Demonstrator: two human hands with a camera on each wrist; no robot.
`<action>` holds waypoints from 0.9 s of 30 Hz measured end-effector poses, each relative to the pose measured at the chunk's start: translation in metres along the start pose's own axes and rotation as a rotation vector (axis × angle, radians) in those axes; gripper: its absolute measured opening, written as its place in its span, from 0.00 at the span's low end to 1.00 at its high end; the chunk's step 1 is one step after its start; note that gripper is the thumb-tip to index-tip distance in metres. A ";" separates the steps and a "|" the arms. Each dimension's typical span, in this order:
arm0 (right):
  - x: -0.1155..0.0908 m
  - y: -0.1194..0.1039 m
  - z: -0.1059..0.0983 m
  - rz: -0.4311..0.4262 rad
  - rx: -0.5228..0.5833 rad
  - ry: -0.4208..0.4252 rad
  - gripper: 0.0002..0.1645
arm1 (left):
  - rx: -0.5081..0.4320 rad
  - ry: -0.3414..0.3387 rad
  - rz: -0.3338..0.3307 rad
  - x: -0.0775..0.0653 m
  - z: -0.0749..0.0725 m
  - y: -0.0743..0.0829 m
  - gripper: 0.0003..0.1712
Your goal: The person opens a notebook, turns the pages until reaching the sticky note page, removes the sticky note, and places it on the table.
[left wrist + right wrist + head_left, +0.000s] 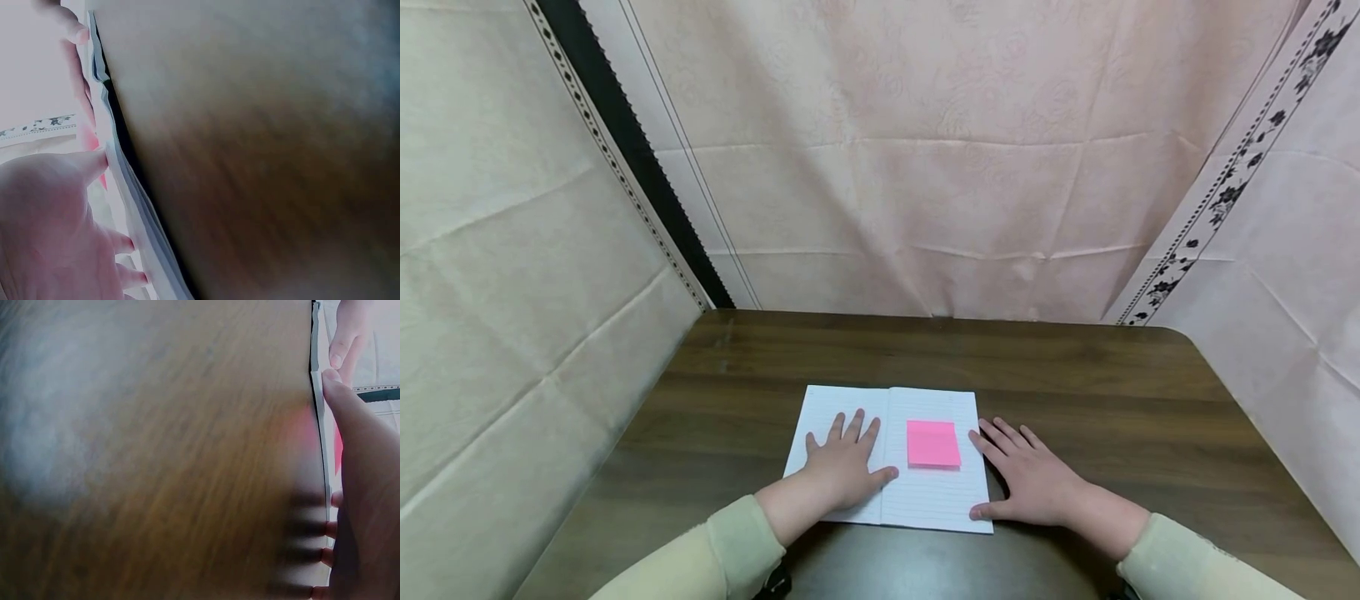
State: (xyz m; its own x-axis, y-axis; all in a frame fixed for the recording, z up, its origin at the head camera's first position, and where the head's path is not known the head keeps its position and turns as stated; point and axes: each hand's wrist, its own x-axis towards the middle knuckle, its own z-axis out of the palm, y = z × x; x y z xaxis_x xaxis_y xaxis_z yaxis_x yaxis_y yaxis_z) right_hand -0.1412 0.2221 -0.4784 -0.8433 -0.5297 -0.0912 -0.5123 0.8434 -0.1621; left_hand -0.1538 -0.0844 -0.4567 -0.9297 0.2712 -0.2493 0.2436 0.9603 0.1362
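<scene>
An open notebook (936, 504) with lined pages lies on the wooden table, its spine running away from the person. Stuck on its right page is a pink sticky note pad (933, 444), the lower edge slightly raised. Across the left page my left hand (842, 471) is spread, fingers straight, thumb reaching over the centre fold. My right hand (1030, 475) lies at the notebook's right edge, with thumb and fingertips touching the page border. In the right wrist view the thumb (334, 384) rests on the notebook's edge. The left wrist view shows the left fingertips against the pages (134, 194).
The brown wooden table (760, 358) extends around the notebook. Light patterned cloth (925, 167) hangs behind it, with more cloth on the left (512, 292) and right (1285, 292) sides. A dark watch or band (775, 581) shows at the left cuff.
</scene>
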 end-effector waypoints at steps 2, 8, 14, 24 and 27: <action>0.000 0.000 0.000 -0.001 -0.001 0.003 0.68 | -0.002 -0.003 -0.002 0.000 0.000 0.000 0.51; 0.001 -0.001 -0.001 -0.006 -0.003 0.020 0.68 | -0.004 -0.008 -0.006 0.001 -0.001 0.000 0.51; 0.001 -0.001 -0.001 -0.007 -0.002 0.031 0.68 | -0.006 -0.013 -0.005 0.000 -0.004 0.000 0.50; 0.002 0.001 -0.002 -0.013 0.009 0.061 0.65 | -0.003 -0.011 -0.005 0.002 0.001 -0.001 0.51; 0.004 0.001 -0.005 -0.020 -0.018 0.106 0.61 | 0.000 -0.007 -0.003 0.002 0.003 -0.001 0.51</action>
State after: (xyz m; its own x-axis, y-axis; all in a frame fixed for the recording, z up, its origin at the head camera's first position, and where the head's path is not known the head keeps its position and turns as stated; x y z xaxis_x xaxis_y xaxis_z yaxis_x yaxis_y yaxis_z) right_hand -0.1455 0.2214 -0.4735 -0.8447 -0.5351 0.0161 -0.5314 0.8346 -0.1452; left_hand -0.1554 -0.0850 -0.4599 -0.9283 0.2691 -0.2566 0.2410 0.9610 0.1357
